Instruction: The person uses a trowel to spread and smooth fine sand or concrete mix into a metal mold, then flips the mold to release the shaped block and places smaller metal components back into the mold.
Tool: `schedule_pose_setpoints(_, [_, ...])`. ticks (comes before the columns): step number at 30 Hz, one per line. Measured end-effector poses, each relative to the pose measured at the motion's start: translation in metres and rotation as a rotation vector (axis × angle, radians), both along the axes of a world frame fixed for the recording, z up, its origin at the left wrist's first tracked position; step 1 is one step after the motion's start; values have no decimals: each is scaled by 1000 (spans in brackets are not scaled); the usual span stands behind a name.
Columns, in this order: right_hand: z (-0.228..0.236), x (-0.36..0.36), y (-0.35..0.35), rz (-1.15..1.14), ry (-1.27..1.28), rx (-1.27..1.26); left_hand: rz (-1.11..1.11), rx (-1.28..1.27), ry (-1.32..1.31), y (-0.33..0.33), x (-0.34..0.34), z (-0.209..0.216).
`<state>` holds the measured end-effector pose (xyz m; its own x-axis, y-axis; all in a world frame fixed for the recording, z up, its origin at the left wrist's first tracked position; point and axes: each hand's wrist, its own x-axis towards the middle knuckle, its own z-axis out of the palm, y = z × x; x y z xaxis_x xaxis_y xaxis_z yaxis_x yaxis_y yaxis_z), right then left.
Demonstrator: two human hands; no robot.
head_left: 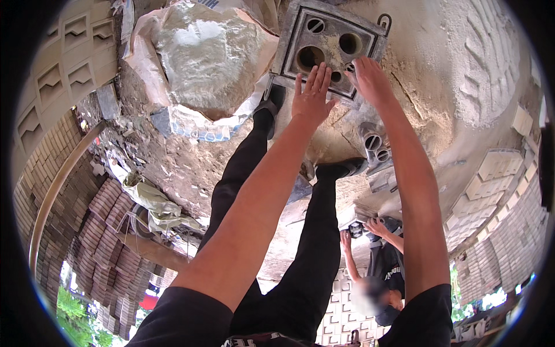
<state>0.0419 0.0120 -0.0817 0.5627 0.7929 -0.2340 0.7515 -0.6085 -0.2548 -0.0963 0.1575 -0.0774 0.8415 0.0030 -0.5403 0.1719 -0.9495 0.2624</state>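
A square metal mould point(289, 36) with round holes lies on the ground in front of me. My left hand point(313, 99) rests palm down on its near edge, fingers stretched toward a large round hole point(310, 56). At the mould's near right part, my right hand point(370, 81) closes thumb and fingers around a slotted round plug point(350, 67), partly hidden by the hand. Another slotted plug point(315, 25) sits in the far left hole. The far right hole point(350, 43) looks dark inside. Two loose slotted cylinders point(373, 142) lie near my right foot.
An open sack point(202, 63) of grey powder stands left of the mould. Pale sand point(485, 63) is heaped at the right. Stacked blocks point(110, 225) line both sides. Another person point(384, 260) works at the lower right, both hands at a dark metal object.
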Motion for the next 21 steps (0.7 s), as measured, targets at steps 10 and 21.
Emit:
schedule_pose_setpoints(10, [14, 12, 11, 117, -82, -91, 6, 3, -26, 2, -1, -3])
schedule_pose_setpoints(21, [18, 33, 34, 80, 226, -392, -13, 30, 12, 0, 4, 2])
